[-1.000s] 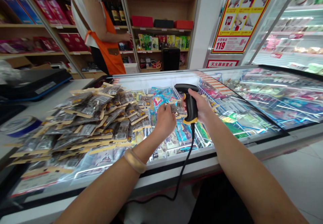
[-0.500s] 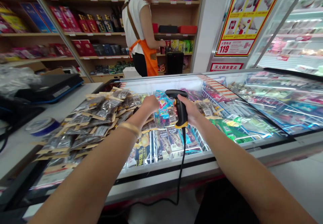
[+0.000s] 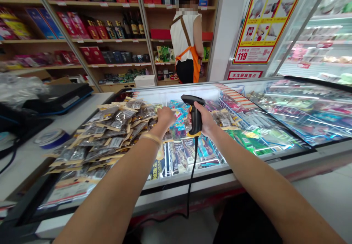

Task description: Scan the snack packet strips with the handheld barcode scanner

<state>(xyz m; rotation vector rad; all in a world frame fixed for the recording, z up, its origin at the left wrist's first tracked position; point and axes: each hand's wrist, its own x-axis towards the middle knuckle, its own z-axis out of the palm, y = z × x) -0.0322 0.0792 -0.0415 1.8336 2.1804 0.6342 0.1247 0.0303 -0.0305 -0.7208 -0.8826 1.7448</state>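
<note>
My right hand (image 3: 206, 121) is wrapped round the handle of a black and yellow barcode scanner (image 3: 196, 118), held upright above the glass-topped freezer (image 3: 176, 184) with its cord hanging down. My left hand (image 3: 166, 117), a gold bangle (image 3: 151, 138) on its wrist, is curled closed to the left of the scanner. Whatever its fingers hold is hidden. Beside it, a pile of small clear packets with tan edges (image 3: 118, 121) covers the left part of the glass. More such packets (image 3: 224, 117) lie to the right of the scanner.
Under the glass are wire baskets with frozen goods, among them green packs (image 3: 249, 141). A counter on the left bears a tape roll (image 3: 52, 138) and a black device (image 3: 67, 97). Beyond the freezer, a person in an orange apron (image 3: 195, 66) faces the shelves (image 3: 110, 38).
The person in the apron has moved right and turned their back. My left hand has shifted slightly right and down, while the scanner stays nearly in place.
</note>
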